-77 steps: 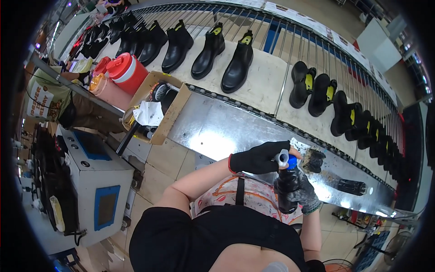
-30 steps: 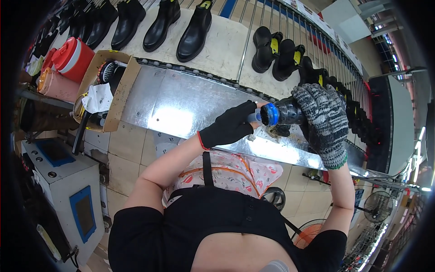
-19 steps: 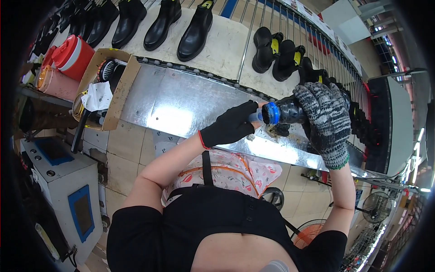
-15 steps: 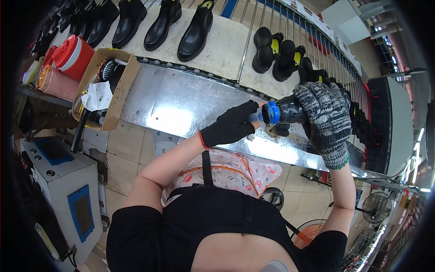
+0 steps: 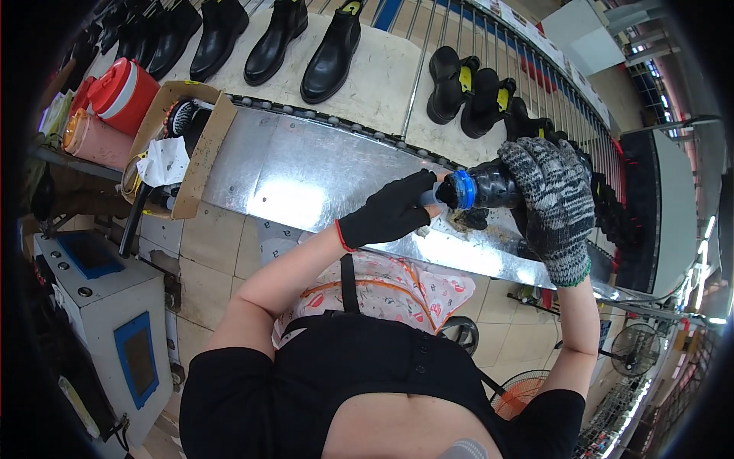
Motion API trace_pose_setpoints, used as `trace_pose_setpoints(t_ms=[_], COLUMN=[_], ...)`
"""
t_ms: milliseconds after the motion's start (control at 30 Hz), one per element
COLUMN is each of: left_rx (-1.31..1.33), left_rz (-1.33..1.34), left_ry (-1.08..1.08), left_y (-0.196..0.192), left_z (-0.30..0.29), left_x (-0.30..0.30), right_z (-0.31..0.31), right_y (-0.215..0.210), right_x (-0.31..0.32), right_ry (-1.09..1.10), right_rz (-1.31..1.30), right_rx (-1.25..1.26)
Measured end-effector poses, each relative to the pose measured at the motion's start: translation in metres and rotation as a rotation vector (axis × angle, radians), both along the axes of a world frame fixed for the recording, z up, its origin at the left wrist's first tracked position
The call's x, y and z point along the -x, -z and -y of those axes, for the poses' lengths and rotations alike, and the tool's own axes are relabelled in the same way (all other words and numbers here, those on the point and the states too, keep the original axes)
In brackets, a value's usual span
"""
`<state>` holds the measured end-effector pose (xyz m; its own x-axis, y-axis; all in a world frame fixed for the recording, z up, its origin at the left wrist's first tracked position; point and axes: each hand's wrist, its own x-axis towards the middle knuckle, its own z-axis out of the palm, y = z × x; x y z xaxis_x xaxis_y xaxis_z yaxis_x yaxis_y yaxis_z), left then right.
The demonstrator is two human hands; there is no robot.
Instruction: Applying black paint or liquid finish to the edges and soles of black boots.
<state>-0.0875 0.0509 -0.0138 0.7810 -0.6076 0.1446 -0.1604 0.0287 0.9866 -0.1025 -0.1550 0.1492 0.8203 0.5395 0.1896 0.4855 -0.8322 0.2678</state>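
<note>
My right hand, in a grey-and-black knitted glove, is wrapped round a clear plastic bottle with dark contents and a blue ring at its neck. The bottle lies nearly level, its mouth turned to the left. My left hand wears a black fingerless glove. Its bare fingertips close on a small translucent container at the bottle's mouth; the container's exact kind is unclear. Below the bottle, a dark lump sits on the stained part of the metal bench.
Black boots stand in a row on the pale conveyor beyond the bench, with more black footwear at the right. A cardboard box of brushes and tools stands left, beside a red jug. A grey machine is at lower left.
The bottle has shifted very slightly right, and dark matter now shows at its mouth. Both hands keep nearly the same place and hold.
</note>
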Motion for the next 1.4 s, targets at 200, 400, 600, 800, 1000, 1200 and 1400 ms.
trace_pose_setpoints(t_ms=[200, 400, 600, 800, 1000, 1200, 1400], left_rx=[-0.043, 0.004, 0.018, 0.013, -0.019, 0.030, -0.030], left_rz=[-0.035, -0.056, -0.073, -0.104, -0.113, -0.117, -0.113], left_ry=[0.004, 0.052, 0.063, 0.061, 0.070, 0.070, 0.054], left_y=[-0.013, -0.008, -0.006, -0.011, -0.012, -0.007, -0.011], left_z=[-0.003, -0.003, -0.001, -0.001, -0.002, -0.001, -0.002], left_x=[0.000, -0.002, -0.002, -0.002, -0.004, -0.003, -0.002], right_z=[0.005, 0.003, 0.004, 0.007, 0.006, 0.006, 0.006], right_y=[0.005, 0.008, 0.008, 0.010, 0.010, 0.009, 0.008], right_x=[0.002, 0.004, 0.004, 0.004, 0.003, 0.003, 0.003], right_ry=[0.007, 0.036, 0.034, 0.022, 0.025, 0.019, 0.006], right_rz=[-0.039, -0.108, -0.115, -0.105, -0.099, -0.083, -0.072], right_rx=[-0.107, -0.172, -0.174, -0.176, -0.143, -0.137, -0.133])
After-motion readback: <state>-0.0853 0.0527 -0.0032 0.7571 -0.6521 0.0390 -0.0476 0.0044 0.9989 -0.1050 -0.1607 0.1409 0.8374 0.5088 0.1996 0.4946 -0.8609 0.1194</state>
